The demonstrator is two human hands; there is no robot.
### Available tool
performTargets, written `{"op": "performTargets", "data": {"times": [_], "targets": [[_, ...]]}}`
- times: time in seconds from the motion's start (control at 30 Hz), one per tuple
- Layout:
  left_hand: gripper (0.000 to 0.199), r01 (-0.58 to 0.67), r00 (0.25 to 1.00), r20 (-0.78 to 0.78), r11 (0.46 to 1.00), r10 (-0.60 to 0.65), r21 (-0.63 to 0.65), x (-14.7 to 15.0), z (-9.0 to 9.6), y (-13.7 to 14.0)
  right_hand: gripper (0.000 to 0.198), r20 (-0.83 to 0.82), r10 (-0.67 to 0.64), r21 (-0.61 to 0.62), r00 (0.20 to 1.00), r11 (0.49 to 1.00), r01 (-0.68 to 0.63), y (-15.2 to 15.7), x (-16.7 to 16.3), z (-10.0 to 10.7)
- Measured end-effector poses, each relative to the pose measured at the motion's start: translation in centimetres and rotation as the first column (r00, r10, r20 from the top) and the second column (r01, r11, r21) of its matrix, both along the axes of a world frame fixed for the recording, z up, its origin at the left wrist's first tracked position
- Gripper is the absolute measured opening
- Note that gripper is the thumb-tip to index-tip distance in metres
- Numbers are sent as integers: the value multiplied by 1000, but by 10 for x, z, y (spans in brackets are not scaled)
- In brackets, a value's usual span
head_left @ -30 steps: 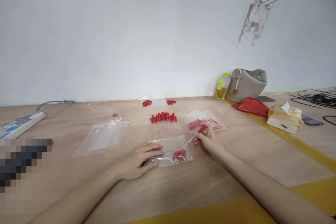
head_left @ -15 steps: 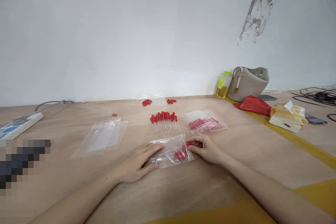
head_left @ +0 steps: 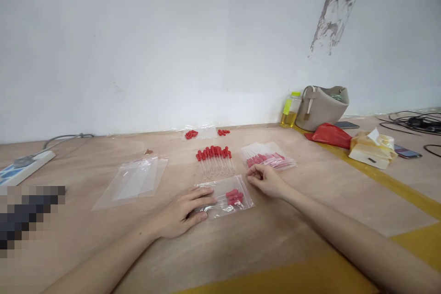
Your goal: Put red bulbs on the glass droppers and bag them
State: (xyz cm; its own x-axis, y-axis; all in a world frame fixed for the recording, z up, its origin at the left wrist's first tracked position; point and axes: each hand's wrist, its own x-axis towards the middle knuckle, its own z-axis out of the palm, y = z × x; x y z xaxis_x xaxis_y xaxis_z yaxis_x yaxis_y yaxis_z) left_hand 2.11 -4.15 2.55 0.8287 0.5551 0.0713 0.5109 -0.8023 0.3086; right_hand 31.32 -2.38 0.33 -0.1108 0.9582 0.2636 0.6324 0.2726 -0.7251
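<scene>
A clear zip bag (head_left: 220, 211) lies on the table with several red-bulbed droppers (head_left: 234, 196) inside, their bulbs toward its right end. My left hand (head_left: 184, 211) rests on the bag's left part, fingers stretched out and spread. Just off the bag's upper right corner is my right hand (head_left: 267, 181), its fingers curled together; nothing shows in them. Beyond the bag, a row of loose droppers (head_left: 215, 156) is laid side by side, red bulbs pointing away. Filled bags of droppers (head_left: 268, 156) lie overlapped behind my right hand.
Flat zip bags (head_left: 132, 179) lie at left, near a power strip (head_left: 31, 170). By the wall are loose red bulbs (head_left: 191, 134). To the right stand a bottle of yellow liquid (head_left: 290, 112), a grey bag (head_left: 322, 110), a red pouch (head_left: 330, 135) and a tissue pack (head_left: 372, 149).
My right hand has let go of a red dropper bulb at the bag's open end and drawn back slightly up and right. The droppers now lie wholly inside. My left hand stays put.
</scene>
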Motion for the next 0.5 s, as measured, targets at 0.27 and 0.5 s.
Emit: {"op": "performTargets", "data": {"times": [0.27,0.5], "targets": [[38,2,1000,6,1000,-2,3,0,1,-1,23,279,-208,-95,938,966,242,62,-37,26],[39,19,999,37,1000,-19,12,1,2,-2,35,395,-208,-192,895,934,302,101,-52,25]]}}
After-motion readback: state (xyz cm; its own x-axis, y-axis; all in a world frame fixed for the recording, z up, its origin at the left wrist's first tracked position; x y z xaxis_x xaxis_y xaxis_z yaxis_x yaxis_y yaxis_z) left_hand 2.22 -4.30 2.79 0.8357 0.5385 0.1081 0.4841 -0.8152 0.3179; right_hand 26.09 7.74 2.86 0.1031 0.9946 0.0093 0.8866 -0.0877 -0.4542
